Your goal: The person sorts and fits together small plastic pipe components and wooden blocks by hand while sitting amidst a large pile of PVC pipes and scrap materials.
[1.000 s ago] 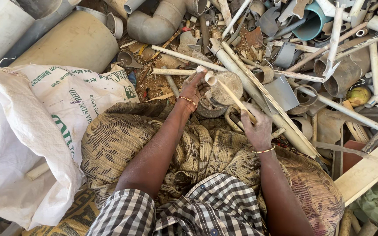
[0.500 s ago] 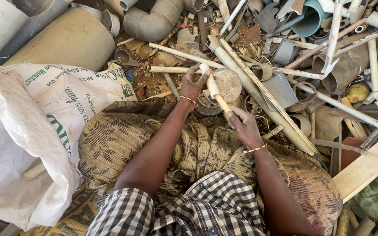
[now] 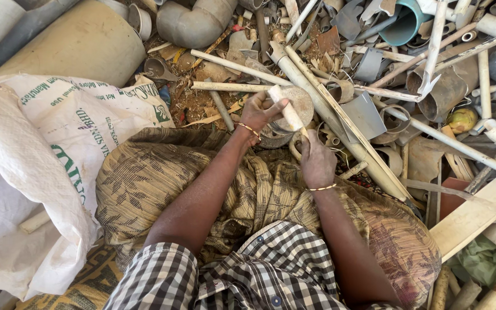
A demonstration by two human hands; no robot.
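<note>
- While the short pale stick (image 3: 287,112) was lower and nearer the lap a moment ago, it now sits a bit higher, and both hands have moved closer together on it.
- The left hand (image 3: 260,110) has its fingers closed around the top end of the stick.
- The right hand (image 3: 317,161) has its fingers closed around the bottom end, and it has slid up since the earlier picture.
- The stick is tilted, just above the lap, in front of a round dusty disc (image 3: 298,103).
- A big white sack (image 3: 35,166) lies on the left. It is woven and crinkly, with green printing along its top and side.
- A yellow-brown cloth (image 3: 156,178) with a leaf pattern covers the lap. It looks soft and folded.
- A black and white checked shirt (image 3: 271,270) shows at the bottom.
- Thin gold bangles (image 3: 321,188) ring both wrists.
- A heap of scrap pipes (image 3: 340,123) fills the ground ahead. They are long, thin, pale and dirty.
- A fat grey pipe bend (image 3: 193,23) lies at the top, smooth and curved.
- A wide tan pipe (image 3: 81,43) lies at the top left.
- A teal pipe piece (image 3: 406,23) sits at the top right.
</note>
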